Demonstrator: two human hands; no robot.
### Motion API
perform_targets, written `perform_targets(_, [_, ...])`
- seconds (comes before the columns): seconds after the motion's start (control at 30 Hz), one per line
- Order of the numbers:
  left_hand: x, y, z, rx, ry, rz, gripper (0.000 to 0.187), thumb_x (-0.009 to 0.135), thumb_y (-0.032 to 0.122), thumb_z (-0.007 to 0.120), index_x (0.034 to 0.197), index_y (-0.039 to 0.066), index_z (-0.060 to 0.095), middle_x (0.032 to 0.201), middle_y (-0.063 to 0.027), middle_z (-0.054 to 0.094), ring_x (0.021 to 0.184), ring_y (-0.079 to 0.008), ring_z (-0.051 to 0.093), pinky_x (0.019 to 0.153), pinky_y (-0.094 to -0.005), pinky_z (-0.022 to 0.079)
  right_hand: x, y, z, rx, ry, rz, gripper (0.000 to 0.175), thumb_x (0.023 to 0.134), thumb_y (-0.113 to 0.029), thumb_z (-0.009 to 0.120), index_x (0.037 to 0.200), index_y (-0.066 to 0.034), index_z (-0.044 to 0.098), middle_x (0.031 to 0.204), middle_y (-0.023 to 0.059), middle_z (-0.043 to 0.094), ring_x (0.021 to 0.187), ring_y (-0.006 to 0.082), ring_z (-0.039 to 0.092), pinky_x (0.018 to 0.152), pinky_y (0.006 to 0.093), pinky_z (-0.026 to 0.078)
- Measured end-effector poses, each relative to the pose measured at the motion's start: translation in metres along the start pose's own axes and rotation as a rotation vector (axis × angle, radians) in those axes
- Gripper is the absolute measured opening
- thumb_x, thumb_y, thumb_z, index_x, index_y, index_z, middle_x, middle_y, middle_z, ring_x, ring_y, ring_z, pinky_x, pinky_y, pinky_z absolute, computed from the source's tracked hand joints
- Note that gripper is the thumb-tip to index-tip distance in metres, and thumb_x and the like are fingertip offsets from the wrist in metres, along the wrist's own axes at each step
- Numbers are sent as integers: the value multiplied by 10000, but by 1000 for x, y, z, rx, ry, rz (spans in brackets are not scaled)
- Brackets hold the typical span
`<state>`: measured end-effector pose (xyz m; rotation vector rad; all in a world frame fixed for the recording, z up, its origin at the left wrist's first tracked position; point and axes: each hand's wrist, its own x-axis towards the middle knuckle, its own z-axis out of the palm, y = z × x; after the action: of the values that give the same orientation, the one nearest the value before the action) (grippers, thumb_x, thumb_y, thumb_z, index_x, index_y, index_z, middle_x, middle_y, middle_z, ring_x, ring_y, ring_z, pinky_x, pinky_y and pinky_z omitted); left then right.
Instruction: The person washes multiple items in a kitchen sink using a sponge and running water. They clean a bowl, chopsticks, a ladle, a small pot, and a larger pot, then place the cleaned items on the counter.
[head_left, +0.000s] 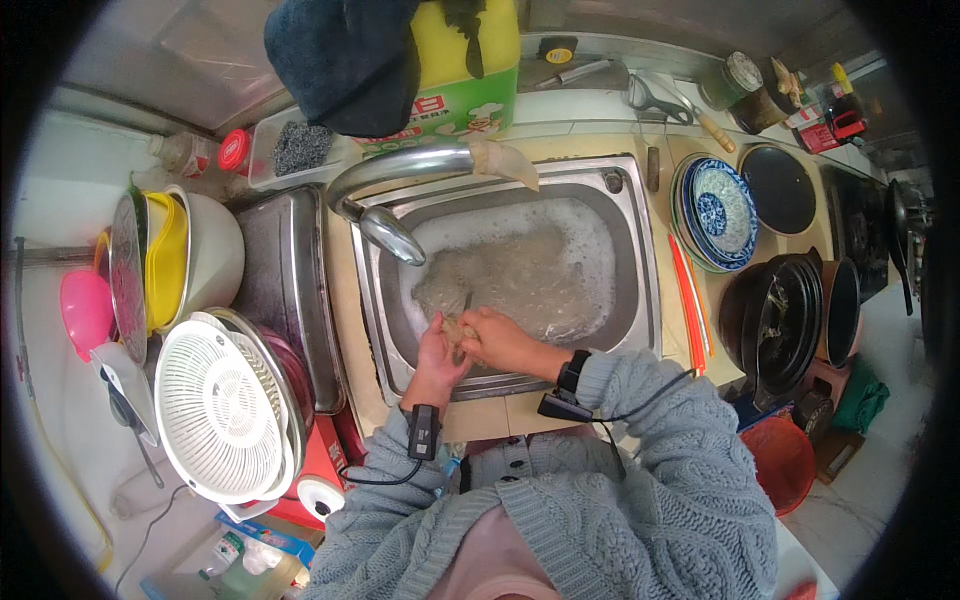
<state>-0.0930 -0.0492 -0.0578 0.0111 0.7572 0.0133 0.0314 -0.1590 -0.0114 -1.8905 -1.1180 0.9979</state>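
Note:
My left hand (439, 360) and my right hand (499, 341) meet over the near edge of a stainless steel sink (649, 292). Between them is a small, wet, beige-brown thing (453, 330), perhaps a cloth or scourer; the fingers cover much of it. A thin dark piece (469, 300) sticks up beside the fingers. Cloudy, foamy water (525, 262) fills much of the basin, and whatever lies under it is hidden. The curved metal faucet (420, 161) arches over the far left of the sink, with a pale cover on its spout.
Left of the sink stand a dark metal tray (289, 300), a white plastic colander (225, 409) and a large bowl (214, 247). To the right are blue-patterned plates (724, 214), orange and white sticks (690, 300) and dark pans (784, 322). A yellow-green detergent jug (480, 97) stands behind.

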Motion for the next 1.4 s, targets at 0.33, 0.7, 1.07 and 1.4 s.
perform_targets(0.33, [-15, -10, 29, 182, 308, -44, 232, 957, 60, 386, 1185, 19, 405, 913, -124, 579, 628, -150, 544, 519, -220, 475, 47, 119, -13, -800, 128, -18, 130, 752, -127, 565, 814, -51, 651, 881, 175, 640, 900, 341, 594, 781, 490, 438])
perform_targets(0.7, [-56, -30, 70, 809, 489, 49, 380, 970, 116, 368, 1345, 124, 308, 683, 0, 461, 444, -76, 325, 364, -217, 249, 38, 79, -39, -307, 440, -96, 336, 777, -120, 588, 1097, -23, 553, 1026, 182, 515, 906, 388, 543, 776, 467, 471])
perform_targets(1.07, [-86, -36, 108, 859, 467, -17, 442, 966, 117, 396, 1393, 151, 287, 646, 27, 390, 450, -70, 290, 378, -211, 230, 48, 63, -51, -676, 222, -150, 223, 763, -139, 561, 975, -69, 575, 944, 140, 596, 853, 308, 598, 658, 445, 502])
perform_targets(1.4, [-77, -35, 99, 602, 232, -27, 295, 973, 126, 393, 1263, 181, 399, 635, 42, 319, 465, -54, 258, 368, -183, 204, 56, 106, -16, 844, 407, 686, 266, 865, -259, 513, 995, -40, 589, 809, 117, 646, 816, 287, 636, 659, 467, 505])
